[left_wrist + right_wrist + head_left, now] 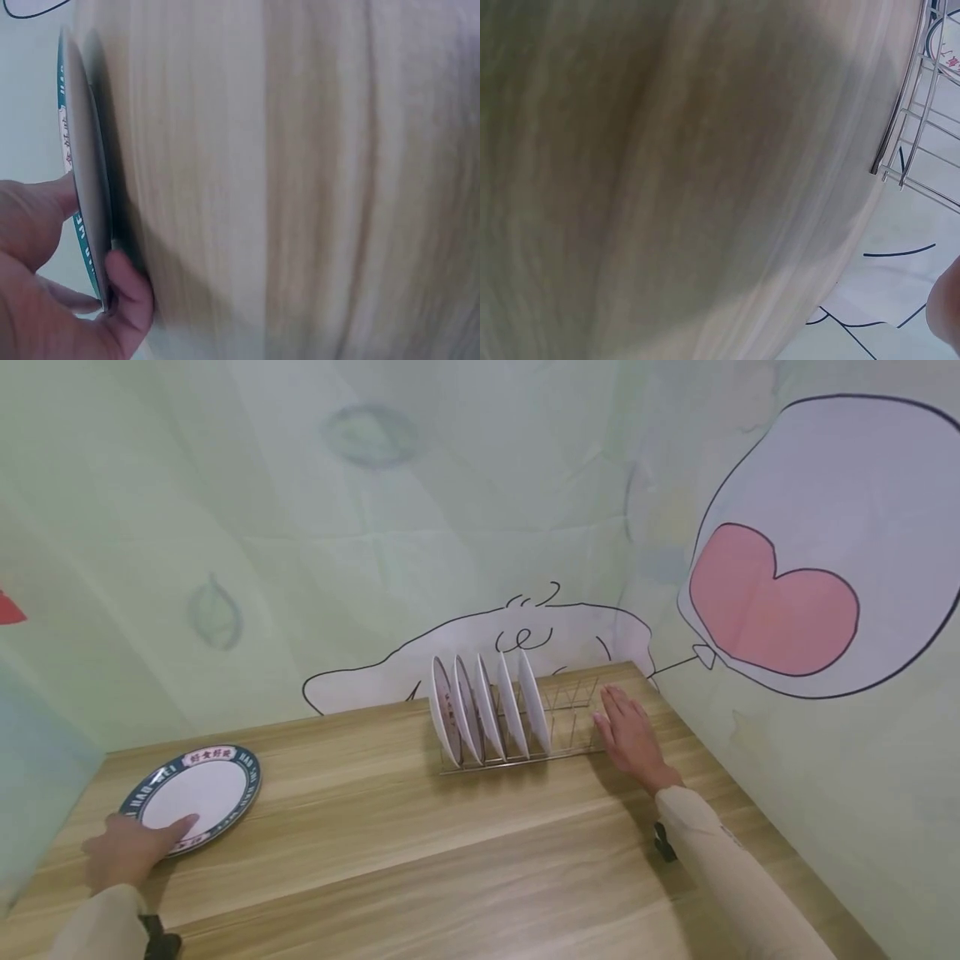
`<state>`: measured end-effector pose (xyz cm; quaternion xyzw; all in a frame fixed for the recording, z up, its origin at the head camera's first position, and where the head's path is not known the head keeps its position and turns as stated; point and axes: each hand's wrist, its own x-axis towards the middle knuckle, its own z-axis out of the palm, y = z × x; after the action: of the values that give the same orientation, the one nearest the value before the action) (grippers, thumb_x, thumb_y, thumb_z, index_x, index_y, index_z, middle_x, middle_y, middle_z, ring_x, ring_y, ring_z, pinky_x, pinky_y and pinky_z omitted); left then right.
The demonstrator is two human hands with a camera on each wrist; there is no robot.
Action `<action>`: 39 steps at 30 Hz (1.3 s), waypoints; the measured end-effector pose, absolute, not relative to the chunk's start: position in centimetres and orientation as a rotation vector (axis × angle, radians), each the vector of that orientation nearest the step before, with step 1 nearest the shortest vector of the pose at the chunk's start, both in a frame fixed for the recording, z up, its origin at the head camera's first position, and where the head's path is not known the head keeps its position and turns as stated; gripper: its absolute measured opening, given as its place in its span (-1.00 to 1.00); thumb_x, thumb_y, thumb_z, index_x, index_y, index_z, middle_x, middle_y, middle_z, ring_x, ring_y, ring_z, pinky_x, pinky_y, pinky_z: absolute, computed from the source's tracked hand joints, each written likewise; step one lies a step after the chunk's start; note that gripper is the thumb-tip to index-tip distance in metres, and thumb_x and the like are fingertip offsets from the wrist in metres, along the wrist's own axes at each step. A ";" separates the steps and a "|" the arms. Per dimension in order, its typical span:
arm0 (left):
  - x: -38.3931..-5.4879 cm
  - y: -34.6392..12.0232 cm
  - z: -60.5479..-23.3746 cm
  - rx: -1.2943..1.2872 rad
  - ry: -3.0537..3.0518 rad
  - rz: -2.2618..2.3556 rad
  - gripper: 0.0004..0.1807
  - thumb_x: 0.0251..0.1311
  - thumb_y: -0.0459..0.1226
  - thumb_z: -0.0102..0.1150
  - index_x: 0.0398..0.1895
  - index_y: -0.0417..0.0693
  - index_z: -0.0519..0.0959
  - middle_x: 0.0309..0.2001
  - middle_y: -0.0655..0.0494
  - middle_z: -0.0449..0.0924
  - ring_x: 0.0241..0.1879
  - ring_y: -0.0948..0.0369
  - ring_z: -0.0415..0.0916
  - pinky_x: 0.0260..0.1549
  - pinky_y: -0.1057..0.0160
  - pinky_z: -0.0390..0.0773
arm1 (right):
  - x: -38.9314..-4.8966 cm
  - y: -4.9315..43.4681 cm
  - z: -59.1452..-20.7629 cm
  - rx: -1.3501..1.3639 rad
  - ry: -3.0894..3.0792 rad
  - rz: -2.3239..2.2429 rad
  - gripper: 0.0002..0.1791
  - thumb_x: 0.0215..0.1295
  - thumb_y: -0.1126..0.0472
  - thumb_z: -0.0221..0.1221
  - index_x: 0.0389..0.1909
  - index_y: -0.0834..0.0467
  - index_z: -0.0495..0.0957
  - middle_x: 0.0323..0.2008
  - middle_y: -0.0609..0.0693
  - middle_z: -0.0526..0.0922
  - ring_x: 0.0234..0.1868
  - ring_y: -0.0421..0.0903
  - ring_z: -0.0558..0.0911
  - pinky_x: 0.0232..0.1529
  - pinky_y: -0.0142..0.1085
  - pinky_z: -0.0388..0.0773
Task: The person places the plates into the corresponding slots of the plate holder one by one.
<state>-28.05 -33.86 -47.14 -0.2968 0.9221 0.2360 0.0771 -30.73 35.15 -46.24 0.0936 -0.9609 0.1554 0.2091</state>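
The left hand (129,850) pinched the teal-rimmed plate (202,792), seemingly stiff, fragile, best rim-held; the right hand (632,737) gripped nothing.

The plate (198,793) is white, rimmed teal (red-lettered in places); the table (360,835), streaky tan.

Plates (491,710) block rack (572,752) leftward; right part seemingly free.

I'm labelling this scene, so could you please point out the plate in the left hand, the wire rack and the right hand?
Plate (198,794): head view, on its white centre.
Wire rack (573,752): head view, on its front bottom rail.
Right hand (628,733): head view, on the back of the hand.
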 end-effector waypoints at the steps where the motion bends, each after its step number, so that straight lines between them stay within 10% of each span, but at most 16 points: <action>1: -28.0 -33.8 -47.1 -0.898 2.755 0.730 0.25 0.22 0.25 0.08 0.36 -0.72 -0.22 0.18 -0.76 0.00 0.17 -0.47 0.11 0.11 -0.31 0.44 | -30.7 35.2 -46.2 0.261 -2.672 0.433 -0.41 0.55 0.14 -0.10 0.43 0.43 0.19 0.45 0.35 0.24 0.50 0.27 0.21 0.50 0.18 0.07; 8: -27.8 -34.4 -46.9 -0.918 2.703 0.952 0.35 0.17 0.16 0.24 0.43 -0.59 -0.46 0.33 -0.76 -0.12 0.30 -0.51 -0.01 0.37 -0.35 0.14 | -30.6 35.2 -46.2 0.263 -2.679 0.427 -0.41 0.56 0.13 -0.12 0.44 0.43 0.18 0.45 0.35 0.25 0.50 0.26 0.21 0.49 0.18 0.08; 10: -27.8 -34.6 -46.5 -0.883 2.713 1.021 0.37 0.16 0.10 0.30 0.45 -0.51 -0.52 0.34 -0.76 -0.12 0.18 -0.44 0.25 0.35 -0.33 0.20 | -30.6 35.2 -46.2 0.262 -2.680 0.429 -0.41 0.56 0.13 -0.12 0.44 0.43 0.18 0.46 0.35 0.25 0.50 0.26 0.21 0.49 0.19 0.08; 14: -27.8 -34.7 -45.3 -0.771 2.736 1.130 0.34 0.17 -0.11 0.35 0.47 -0.40 -0.61 0.34 -0.80 -0.19 -0.44 -0.07 0.65 -0.13 0.08 0.66 | -30.5 35.2 -46.2 0.258 -2.680 0.444 -0.41 0.57 0.13 -0.13 0.44 0.42 0.17 0.46 0.35 0.23 0.51 0.26 0.19 0.50 0.18 0.05; 17: -27.6 -34.3 -44.5 -0.723 2.730 1.176 0.29 0.18 -0.28 0.31 0.47 -0.37 -0.63 0.37 -0.78 -0.30 -0.66 0.13 0.60 -0.58 0.29 0.61 | -30.5 35.2 -46.2 0.254 -2.680 0.451 -0.40 0.57 0.12 -0.14 0.45 0.42 0.16 0.46 0.35 0.23 0.51 0.27 0.19 0.51 0.18 0.04; 23: -27.0 -33.5 -43.6 -0.687 2.733 1.252 0.20 0.18 -0.44 0.18 0.48 -0.29 -0.63 0.40 -0.73 -0.42 -0.67 0.13 0.60 -0.54 0.16 0.70 | -30.7 35.4 -46.3 0.252 -2.680 0.433 -0.40 0.58 0.12 -0.14 0.45 0.41 0.16 0.47 0.34 0.23 0.51 0.26 0.19 0.51 0.17 0.05; 28: -26.9 -33.1 -42.6 -0.635 2.825 1.139 0.11 0.20 -0.44 0.11 0.50 -0.33 -0.54 0.43 -0.68 -0.35 -0.13 -0.25 0.62 -0.02 -0.12 0.64 | -30.7 35.4 -46.2 0.259 -2.670 0.436 -0.41 0.57 0.13 -0.13 0.44 0.43 0.17 0.46 0.35 0.24 0.51 0.26 0.20 0.51 0.17 0.06; 31: -26.9 -32.8 -41.8 -0.616 2.869 1.054 0.03 0.23 -0.41 0.05 0.51 -0.39 -0.47 0.45 -0.62 -0.34 0.36 -0.50 0.06 0.37 -0.34 0.12 | -30.7 35.3 -46.1 0.260 -2.670 0.442 -0.41 0.57 0.13 -0.13 0.44 0.43 0.18 0.46 0.35 0.24 0.51 0.26 0.20 0.51 0.16 0.07; 33: -26.9 -32.7 -41.5 -0.588 2.901 1.013 -0.03 0.25 -0.39 0.01 0.51 -0.43 -0.41 0.45 -0.61 -0.31 0.43 -0.52 -0.19 0.42 -0.37 -0.08 | -30.7 35.3 -46.1 0.263 -2.667 0.442 -0.41 0.57 0.13 -0.13 0.43 0.43 0.18 0.46 0.35 0.24 0.51 0.26 0.21 0.50 0.16 0.08; 39: -26.7 -32.2 -40.6 -0.509 2.977 0.977 -0.16 0.31 -0.35 -0.12 0.50 -0.49 -0.29 0.42 -0.66 -0.19 0.40 -0.53 -0.12 0.36 -0.43 0.01 | -30.7 35.4 -46.2 0.270 -2.648 0.447 -0.42 0.56 0.14 -0.11 0.43 0.44 0.20 0.44 0.37 0.27 0.49 0.27 0.22 0.49 0.17 0.09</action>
<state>-26.69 -32.22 -40.62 -0.1605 0.9377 0.3078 -0.0163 -30.74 35.35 -46.21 0.0977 -0.9572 0.1614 0.2193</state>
